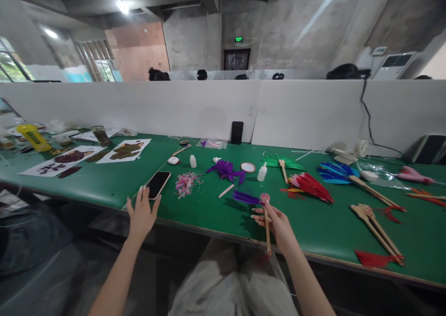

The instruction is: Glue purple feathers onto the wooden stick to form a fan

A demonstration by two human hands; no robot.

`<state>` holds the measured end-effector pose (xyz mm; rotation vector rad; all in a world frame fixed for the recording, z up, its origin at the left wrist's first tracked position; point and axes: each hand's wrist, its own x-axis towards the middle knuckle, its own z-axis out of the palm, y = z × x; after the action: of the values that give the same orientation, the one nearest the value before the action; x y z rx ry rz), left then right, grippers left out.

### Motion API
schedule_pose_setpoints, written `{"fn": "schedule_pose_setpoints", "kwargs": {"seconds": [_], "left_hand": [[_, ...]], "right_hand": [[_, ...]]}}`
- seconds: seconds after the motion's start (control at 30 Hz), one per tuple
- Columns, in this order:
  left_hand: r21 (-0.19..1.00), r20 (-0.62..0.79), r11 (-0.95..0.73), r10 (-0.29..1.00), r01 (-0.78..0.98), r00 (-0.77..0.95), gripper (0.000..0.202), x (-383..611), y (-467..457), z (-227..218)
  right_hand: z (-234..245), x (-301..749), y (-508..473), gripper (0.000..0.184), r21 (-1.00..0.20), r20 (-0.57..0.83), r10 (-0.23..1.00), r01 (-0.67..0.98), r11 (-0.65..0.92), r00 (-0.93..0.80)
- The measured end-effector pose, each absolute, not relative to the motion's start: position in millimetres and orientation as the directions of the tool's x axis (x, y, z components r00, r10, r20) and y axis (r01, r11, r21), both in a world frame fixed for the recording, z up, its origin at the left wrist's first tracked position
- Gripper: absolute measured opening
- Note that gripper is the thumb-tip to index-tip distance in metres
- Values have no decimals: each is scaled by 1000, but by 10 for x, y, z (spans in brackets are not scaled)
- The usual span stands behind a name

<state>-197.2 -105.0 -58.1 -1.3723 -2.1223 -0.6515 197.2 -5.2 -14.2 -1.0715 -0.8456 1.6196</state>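
My left hand (pixel 142 212) lies at the near edge of the green table (pixel 104 181), fingers stretched out, fingertips touching the lower end of a black phone in a pink case (pixel 158 184). My right hand (pixel 276 221) is closed on a wooden stick (pixel 267 230) with a round pink head, held upright over the table edge. Purple feathers (pixel 245 197) lie just left of that head. A pile of pinkish confetti (pixel 187 184) sits between my hands.
Red (pixel 308 186), blue (pixel 335 172) and green (pixel 282 162) feather fans, glue bottles (pixel 262 172) and wooden sticks (pixel 376 225) lie to the right. White sheets with dark leaf shapes (pixel 125 150) lie left. A white partition (pixel 209 107) closes the back; people's heads show beyond it.
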Motion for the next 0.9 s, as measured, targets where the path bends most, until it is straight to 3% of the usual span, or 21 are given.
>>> {"fn": "schedule_pose_setpoints", "kwargs": {"seconds": [0.13,0.33,0.5,0.6,0.73,0.9], "left_hand": [[152,643,362,671,920,-370,57,-1952,-1149,-623],[155,596,346,715,926,-366,52,-2056,-936,-577],[127,523,266,800,956,-292,55,-2122,-433,-487],[141,530,234,803,962,-273,59,-1944,-225,-443],[160,497,208,828,965,-260,56,-1621,-189,-427],[211,514,283,782,936,-352,55,-1598,-357,-432]], "right_hand": [[-242,1954,66,37,-882,-281,944,-340,-325,-174],[-381,1869,159,43,-911,-271,960,-302,-280,-71],[-397,1837,225,44,-963,-229,973,-147,-228,-12],[-389,1804,224,68,-977,-211,973,24,-214,90],[-399,1690,138,109,-966,-248,952,32,-258,179],[-413,1601,15,109,-980,-182,976,56,-190,121]]}}
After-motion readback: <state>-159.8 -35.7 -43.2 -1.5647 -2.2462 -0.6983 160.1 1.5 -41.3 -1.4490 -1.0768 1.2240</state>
